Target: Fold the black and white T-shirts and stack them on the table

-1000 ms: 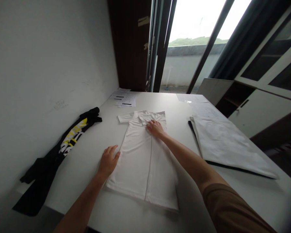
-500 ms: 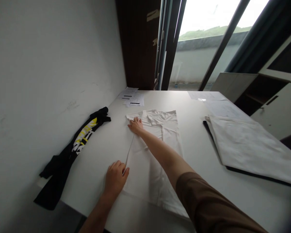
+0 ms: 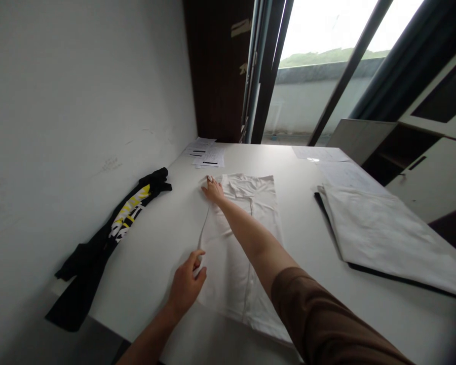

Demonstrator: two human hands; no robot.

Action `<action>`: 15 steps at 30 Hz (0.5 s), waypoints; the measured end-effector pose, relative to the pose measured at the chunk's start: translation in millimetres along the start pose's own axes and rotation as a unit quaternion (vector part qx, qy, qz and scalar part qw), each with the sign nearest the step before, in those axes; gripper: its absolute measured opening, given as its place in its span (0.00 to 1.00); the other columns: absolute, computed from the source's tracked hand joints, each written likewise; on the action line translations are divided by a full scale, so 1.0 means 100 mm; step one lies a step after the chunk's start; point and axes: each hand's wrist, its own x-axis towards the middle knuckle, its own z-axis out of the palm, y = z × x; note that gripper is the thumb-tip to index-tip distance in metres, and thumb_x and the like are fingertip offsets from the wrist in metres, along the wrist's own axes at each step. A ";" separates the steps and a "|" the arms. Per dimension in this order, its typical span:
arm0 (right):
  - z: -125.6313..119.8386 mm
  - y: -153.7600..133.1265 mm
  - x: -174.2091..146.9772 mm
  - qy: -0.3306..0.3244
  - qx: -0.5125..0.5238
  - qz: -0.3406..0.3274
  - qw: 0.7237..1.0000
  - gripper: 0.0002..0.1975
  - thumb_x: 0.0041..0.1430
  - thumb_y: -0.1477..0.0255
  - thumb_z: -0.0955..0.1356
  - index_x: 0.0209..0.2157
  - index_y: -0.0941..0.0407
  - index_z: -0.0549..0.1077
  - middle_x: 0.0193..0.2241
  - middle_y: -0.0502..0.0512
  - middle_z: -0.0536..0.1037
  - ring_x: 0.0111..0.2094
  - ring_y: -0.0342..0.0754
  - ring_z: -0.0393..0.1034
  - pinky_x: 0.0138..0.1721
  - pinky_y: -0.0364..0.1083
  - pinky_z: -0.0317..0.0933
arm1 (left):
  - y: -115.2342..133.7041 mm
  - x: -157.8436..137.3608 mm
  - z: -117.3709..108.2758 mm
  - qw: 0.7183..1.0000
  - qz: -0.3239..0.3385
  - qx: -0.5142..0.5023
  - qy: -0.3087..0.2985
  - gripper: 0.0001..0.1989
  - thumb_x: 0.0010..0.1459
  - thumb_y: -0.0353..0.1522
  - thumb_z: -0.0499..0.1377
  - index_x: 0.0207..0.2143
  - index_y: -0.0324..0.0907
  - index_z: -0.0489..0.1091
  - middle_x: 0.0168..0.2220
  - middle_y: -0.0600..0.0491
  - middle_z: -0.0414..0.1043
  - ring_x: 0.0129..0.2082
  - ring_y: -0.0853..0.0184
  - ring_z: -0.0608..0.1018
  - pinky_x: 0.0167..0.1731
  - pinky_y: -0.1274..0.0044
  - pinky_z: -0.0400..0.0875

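Observation:
A white shirt (image 3: 231, 253) lies folded lengthwise on the white table, its sleeve and far end creased. My left hand (image 3: 188, 279) is curled at the shirt's near left edge, with pale fabric between thumb and forefinger. Reaching across the shirt, my right hand (image 3: 213, 191) grips the cloth at its far left corner, where the fabric bunches up by the fingertips. My right forearm covers part of the shirt's middle.
A black garment with yellow and white print (image 3: 131, 213) lies along the wall on the left. Papers (image 3: 209, 154) rest at the table's far end. On the right is a stack of folded white cloth (image 3: 383, 228) with a black layer beneath. A glass door (image 3: 304, 101) stands beyond the table (image 3: 300, 294).
My left hand has turned, its fingers now pinching the shirt's edge. My right fingers have gathered the far corner, which was flatter before. The shirt's left edge has shifted slightly to the right.

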 end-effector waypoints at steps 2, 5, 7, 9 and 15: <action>-0.13 0.08 0.03 0.034 0.074 0.002 0.997 0.38 0.70 0.57 0.62 0.73 0.61 0.48 0.72 0.66 0.51 0.71 0.56 0.47 0.69 0.53 0.44 | 0.07 -0.03 0.02 0.999 0.020 -0.035 -0.005 0.17 0.62 0.28 0.55 0.53 0.46 0.69 0.35 0.55 0.72 0.34 0.66 0.76 0.38 0.76 0.69; -0.39 0.30 0.05 0.110 0.208 0.022 0.972 0.38 0.70 0.56 0.60 0.72 0.64 0.50 0.71 0.66 0.54 0.72 0.53 0.46 0.69 0.50 0.45 | 0.27 -0.05 0.08 0.994 0.083 -0.062 -0.047 0.17 0.61 0.26 0.56 0.51 0.47 0.70 0.44 0.52 0.76 0.44 0.64 0.78 0.46 0.74 0.71; -0.57 0.54 0.01 0.181 0.292 0.046 0.938 0.37 0.71 0.55 0.57 0.71 0.64 0.53 0.71 0.64 0.55 0.72 0.50 0.46 0.70 0.50 0.44 | 0.45 -0.04 0.14 0.984 0.142 -0.053 -0.095 0.15 0.61 0.25 0.56 0.48 0.46 0.71 0.45 0.53 0.76 0.44 0.64 0.78 0.48 0.74 0.71; -0.74 0.85 -0.12 0.256 0.357 0.099 0.893 0.35 0.71 0.54 0.56 0.71 0.61 0.54 0.70 0.62 0.56 0.71 0.50 0.47 0.70 0.52 0.44 | 0.62 -0.02 0.23 0.965 0.214 -0.017 -0.153 0.13 0.62 0.25 0.56 0.46 0.46 0.72 0.43 0.53 0.76 0.43 0.64 0.78 0.47 0.74 0.71; -0.98 1.75 -0.73 0.333 0.398 0.248 0.818 0.30 0.68 0.60 0.56 0.64 0.60 0.67 0.58 0.65 0.73 0.59 0.53 0.68 0.57 0.52 0.65 | 0.98 0.10 0.65 0.847 0.415 0.112 -0.314 0.12 0.61 0.31 0.61 0.48 0.47 0.73 0.41 0.53 0.78 0.41 0.62 0.80 0.44 0.72 0.71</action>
